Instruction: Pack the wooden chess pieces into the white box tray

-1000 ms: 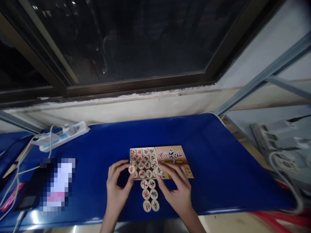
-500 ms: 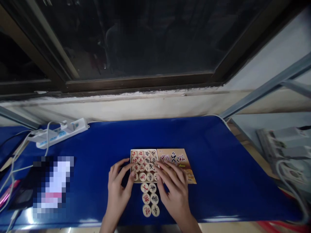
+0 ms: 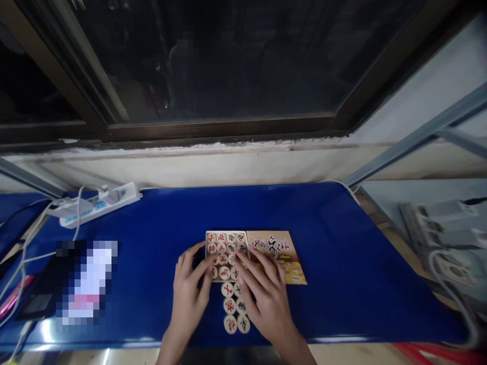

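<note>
An open box [image 3: 207, 243] holds rows of round Chinese chess pieces with red and black characters. My left hand [image 3: 191, 289] rests at the box's left side, fingers apart, with fingertips at its edge and left pieces. Over the right part of the box lies my right hand [image 3: 265, 291], fingers spread, its fingertips on the pieces there and hiding some. The printed box lid [image 3: 292, 253] lies against the box's right side, partly under my right hand. In front of the box, loose pieces [image 3: 230, 324] form two columns on the blue table.
On the left are a white power strip [image 3: 102, 205] with cables and a blurred-out phone-like object [image 3: 85, 284] on something black. A metal bar [image 3: 403, 137] slants up at the right. Behind the blue table [image 3: 342, 263] is a wall with a dark window.
My right hand has shifted left over the box, now covering more of its right pieces and part of the loose pieces' right column. My left hand stays at the left side.
</note>
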Demonstrator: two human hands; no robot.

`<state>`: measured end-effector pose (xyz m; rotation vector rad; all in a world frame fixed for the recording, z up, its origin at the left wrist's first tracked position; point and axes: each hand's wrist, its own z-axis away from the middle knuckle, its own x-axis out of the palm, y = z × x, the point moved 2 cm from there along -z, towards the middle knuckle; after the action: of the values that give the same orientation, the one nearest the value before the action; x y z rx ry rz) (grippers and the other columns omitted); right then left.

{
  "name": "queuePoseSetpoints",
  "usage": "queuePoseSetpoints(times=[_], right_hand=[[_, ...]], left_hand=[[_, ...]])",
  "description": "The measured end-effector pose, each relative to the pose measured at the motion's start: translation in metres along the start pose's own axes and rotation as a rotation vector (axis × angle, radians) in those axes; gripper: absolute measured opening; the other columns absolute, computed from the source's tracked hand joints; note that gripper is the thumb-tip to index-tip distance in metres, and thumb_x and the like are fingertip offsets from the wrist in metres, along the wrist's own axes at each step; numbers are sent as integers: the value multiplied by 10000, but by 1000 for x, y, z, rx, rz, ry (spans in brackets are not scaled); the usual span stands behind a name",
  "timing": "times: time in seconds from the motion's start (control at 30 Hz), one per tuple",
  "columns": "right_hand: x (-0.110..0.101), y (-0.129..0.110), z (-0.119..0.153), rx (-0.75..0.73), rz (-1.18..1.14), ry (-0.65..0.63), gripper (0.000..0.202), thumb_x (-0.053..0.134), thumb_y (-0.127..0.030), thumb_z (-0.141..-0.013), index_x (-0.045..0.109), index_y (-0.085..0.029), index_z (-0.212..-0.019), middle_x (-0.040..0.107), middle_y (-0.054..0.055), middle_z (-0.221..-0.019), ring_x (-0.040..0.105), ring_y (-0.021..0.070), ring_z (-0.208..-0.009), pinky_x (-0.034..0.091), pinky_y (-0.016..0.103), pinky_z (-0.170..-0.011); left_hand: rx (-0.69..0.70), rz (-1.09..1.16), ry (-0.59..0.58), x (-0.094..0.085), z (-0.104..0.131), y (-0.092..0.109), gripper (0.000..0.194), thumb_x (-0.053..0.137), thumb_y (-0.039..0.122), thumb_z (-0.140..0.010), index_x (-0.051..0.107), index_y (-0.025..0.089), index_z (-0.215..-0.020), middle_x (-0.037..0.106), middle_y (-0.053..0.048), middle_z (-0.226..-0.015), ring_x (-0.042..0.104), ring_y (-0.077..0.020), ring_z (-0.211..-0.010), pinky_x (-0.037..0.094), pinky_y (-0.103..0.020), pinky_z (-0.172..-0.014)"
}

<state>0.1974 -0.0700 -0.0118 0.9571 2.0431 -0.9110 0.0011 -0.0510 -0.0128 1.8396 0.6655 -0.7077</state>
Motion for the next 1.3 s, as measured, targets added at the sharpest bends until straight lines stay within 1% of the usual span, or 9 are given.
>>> queuePoseSetpoints(times=[0.23, 0.33, 0.4, 0.5, 0.57, 0.77, 0.9, 1.1, 1.3], right_hand=[[-3, -3, 1, 94, -47, 139, 388, 511, -130, -973, 606, -224, -1337, 697, 13, -1293, 539, 262, -1298, 402, 504, -1052], [-2, -4, -1, 55, -38, 95, 398, 501, -143, -985, 582, -209, -1369, 658, 25, -1358, 512, 271, -1326, 394, 518, -1058], [-1, -4, -2, 28, -28, 63, 417, 516, -157, -985, 560, -206, -1397, 633, 32, -1393, 496, 281, -1344, 391, 534, -1064], [-2, -2, -2, 45, -45, 116, 420, 542, -158, -972, 575, -232, -1384, 660, 25, -1354, 515, 277, -1328, 429, 530, -1032], [-2, -1, -1, 65, -78, 146, 428, 540, -147, -967, 579, -249, -1381, 673, 20, -1332, 526, 272, -1319, 458, 521, -1007], [-4, 8, 5, 168, -123, 224, 425, 524, -148, -974, 590, -286, -1371, 694, 12, -1288, 553, 259, -1300, 485, 509, -1022], [-5, 19, 16, 260, -62, 280, 410, 500, -161, -999, 573, -251, -1392, 679, 56, -1316, 569, 273, -1296, 472, 544, -1038], [-3, 26, 27, 266, -49, 199, 450, 484, -158, -1009, 525, -252, -1447, 625, 54, -1400, 526, 273, -1365, 463, 548, -1098], [-1, 25, 24, 269, -67, 191, 441, 468, -176, -1023, 512, -251, -1455, 605, 52, -1426, 503, 264, -1387, 447, 546, -1124]], left_hand=[[-48, 27, -4, -1, 2, 1, 309, 497, 228, -1015, 665, 321, -1258, 535, -68, -1409, 497, -285, -1266, 494, -466, -989], [-54, 34, -2, -1, 2, 2, 320, 485, 231, -1018, 652, 317, -1277, 542, -72, -1388, 508, -277, -1250, 488, -451, -990], [-69, 31, 1, -1, 2, 2, 330, 472, 229, -1020, 649, 311, -1286, 579, -80, -1293, 541, -265, -1178, 498, -427, -946], [-99, 21, 9, -2, 1, 3, 320, 473, 241, -1022, 661, 295, -1275, 619, -75, -1103, 572, -245, -1025, 502, -392, -853], [-112, 20, 14, -2, 0, 3, 307, 480, 254, -1024, 670, 281, -1262, 628, -69, -1059, 572, -238, -991, 495, -383, -836], [-120, 38, 39, -2, -2, 3, 294, 482, 281, -1026, 696, 250, -1224, 646, -70, -1048, 575, -234, -977, 489, -382, -845], [-122, 53, 48, -2, -2, 2, 298, 486, 301, -1023, 706, 245, -1217, 648, -73, -1045, 582, -232, -961, 496, -372, -822], [-134, 71, 46, -3, -2, 2, 294, 487, 318, -1022, 708, 249, -1203, 653, -76, -1060, 590, -244, -979, 498, -387, -830], [-138, 91, 45, -4, -2, 2, 290, 485, 341, -1020, 720, 272, -1175, 664, -77, -1182, 610, -262, -1093, 521, -399, -884]])
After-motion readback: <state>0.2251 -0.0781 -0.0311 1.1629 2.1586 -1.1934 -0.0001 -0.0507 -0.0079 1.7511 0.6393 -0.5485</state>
